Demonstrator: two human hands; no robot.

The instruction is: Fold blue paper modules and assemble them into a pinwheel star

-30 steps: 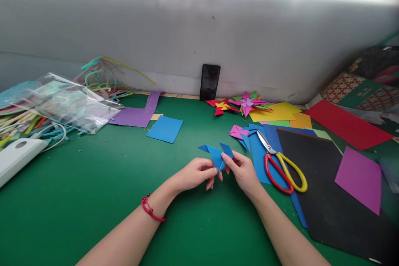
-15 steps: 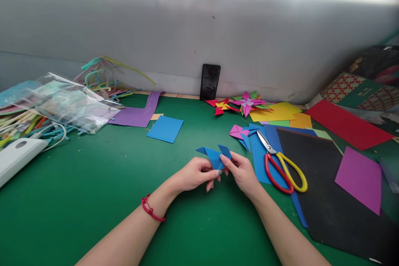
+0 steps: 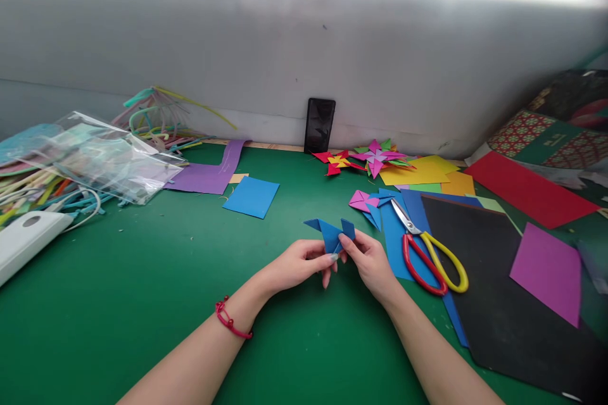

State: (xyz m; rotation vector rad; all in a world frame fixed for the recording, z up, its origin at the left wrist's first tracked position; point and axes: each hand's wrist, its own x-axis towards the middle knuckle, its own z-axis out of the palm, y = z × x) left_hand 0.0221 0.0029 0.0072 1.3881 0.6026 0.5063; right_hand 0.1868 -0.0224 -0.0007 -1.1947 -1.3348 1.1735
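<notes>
A small folded blue paper piece (image 3: pixel 330 233) with pointed flaps is held just above the green mat (image 3: pixel 142 278) at the centre. My left hand (image 3: pixel 297 264), with a red string bracelet on the wrist, pinches its lower left part. From the right, my right hand (image 3: pixel 370 259) pinches the piece's lower edge. Both hands have fingers closed on the paper.
Red-and-yellow-handled scissors (image 3: pixel 427 250) lie on blue paper right of my hands, beside a black sheet (image 3: pixel 503 304) and a purple square (image 3: pixel 548 269). Folded paper stars (image 3: pixel 375 158), coloured sheets, a blue square (image 3: pixel 251 196) and a phone (image 3: pixel 320 124) lie farther back. A plastic bag (image 3: pixel 95 155) sits left.
The blue piece has been turned slightly and its flaps drawn closer together between my fingers. Both hands stay in nearly the same place.
</notes>
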